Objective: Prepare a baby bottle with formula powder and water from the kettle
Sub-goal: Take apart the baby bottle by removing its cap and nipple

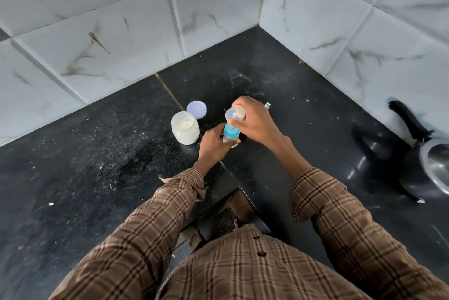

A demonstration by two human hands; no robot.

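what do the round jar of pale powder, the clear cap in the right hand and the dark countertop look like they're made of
Round jar of pale powder: clear glass or plastic, glossy; the powder shows through the wall, which material is unclear.
Clear dome cap: thin translucent plastic, probably; the fingers show through it.
Dark countertop: polished speckled stone, likely granite; it mirrors the kettle.

One bottle (230, 136); one jar (185, 127); one lid (196, 109); one kettle (427, 156).

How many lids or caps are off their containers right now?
2: the purple lid lies on the counter behind the powder jar; the clear cap is in the right hand. Others may be hidden.
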